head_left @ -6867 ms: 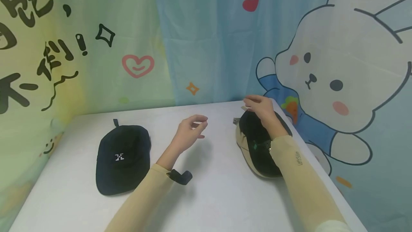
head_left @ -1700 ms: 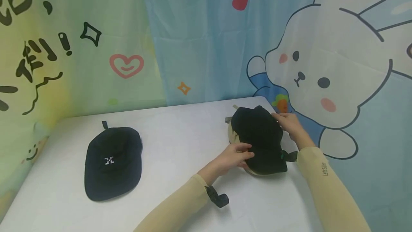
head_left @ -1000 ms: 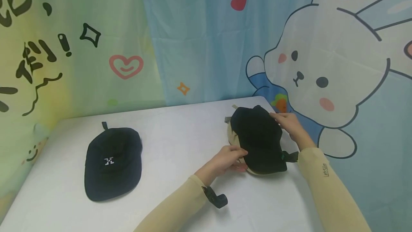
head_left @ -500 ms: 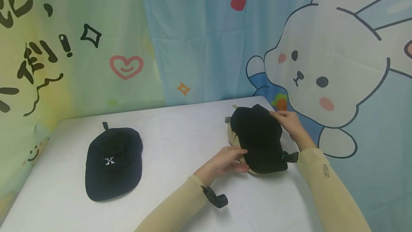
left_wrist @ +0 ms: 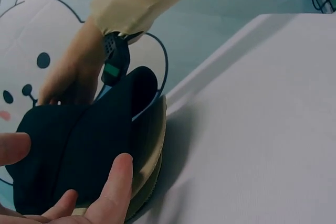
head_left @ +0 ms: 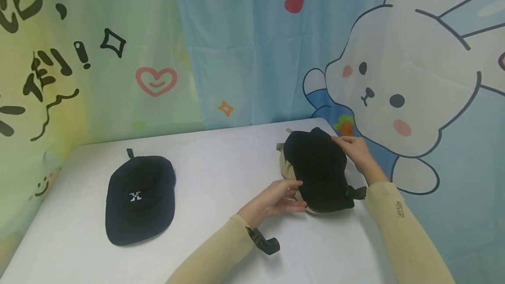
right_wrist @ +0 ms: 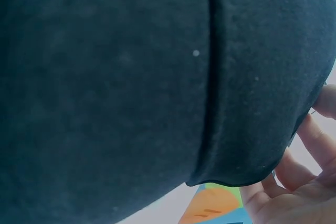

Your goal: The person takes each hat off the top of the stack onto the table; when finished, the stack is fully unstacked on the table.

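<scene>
Writing on R sleeve [head_left: 408,236] reads "LetsSlim". R hand [head_left: 357,152] pinches edge of black cap [head_left: 319,165] w/ its fingers; cap's over beige cap [head_left: 287,168], btwn both hands. L hand [head_left: 272,200] has fingers spread wide, opp. side. Navy cap [head_left: 140,200] (white logo) lies on bench [head_left: 221,165], well left of L fingers.

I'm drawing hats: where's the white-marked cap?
In the head view, the white-marked cap lies at left on the table, left of the left hand and black cap.
</scene>
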`<state>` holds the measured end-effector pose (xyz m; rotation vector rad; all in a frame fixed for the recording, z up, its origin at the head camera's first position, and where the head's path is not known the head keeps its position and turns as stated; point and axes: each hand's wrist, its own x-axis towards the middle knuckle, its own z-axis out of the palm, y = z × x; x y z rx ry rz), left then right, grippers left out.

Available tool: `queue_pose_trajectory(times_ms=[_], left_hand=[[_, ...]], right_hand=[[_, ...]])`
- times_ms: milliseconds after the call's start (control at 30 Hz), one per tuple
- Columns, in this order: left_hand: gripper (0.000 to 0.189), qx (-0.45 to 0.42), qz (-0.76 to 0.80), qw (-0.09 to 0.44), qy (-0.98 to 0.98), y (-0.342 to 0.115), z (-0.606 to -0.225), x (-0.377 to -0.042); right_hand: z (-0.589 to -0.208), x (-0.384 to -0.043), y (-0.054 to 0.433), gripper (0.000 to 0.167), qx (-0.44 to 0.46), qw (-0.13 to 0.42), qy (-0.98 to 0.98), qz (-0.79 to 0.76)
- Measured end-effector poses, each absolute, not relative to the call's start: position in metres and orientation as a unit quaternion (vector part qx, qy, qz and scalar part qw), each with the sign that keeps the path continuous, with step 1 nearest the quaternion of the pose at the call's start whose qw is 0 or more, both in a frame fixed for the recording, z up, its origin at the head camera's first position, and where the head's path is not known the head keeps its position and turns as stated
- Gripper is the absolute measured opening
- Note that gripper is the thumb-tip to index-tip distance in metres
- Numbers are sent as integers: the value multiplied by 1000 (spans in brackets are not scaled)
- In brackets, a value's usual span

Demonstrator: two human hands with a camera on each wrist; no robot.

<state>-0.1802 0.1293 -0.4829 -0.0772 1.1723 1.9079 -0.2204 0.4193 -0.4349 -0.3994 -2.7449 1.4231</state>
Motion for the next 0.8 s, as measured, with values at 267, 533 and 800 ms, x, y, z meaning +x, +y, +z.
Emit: queue_pose_trajectory(times_ms=[267, 533, 800], left_hand=[[52, -60, 787, 444, 425, 127, -484, -180], [31, -86, 792, 446, 408, 129, -487, -180], [19, -86, 800, 422, 417, 135, -494, -183]], right_hand=[[-432, -220, 416, 71, -133, 13, -878, 460], [-432, -220, 416, 67, -140, 13, -875, 463], [-431, -219, 416, 69, -139, 11, -864, 484]])
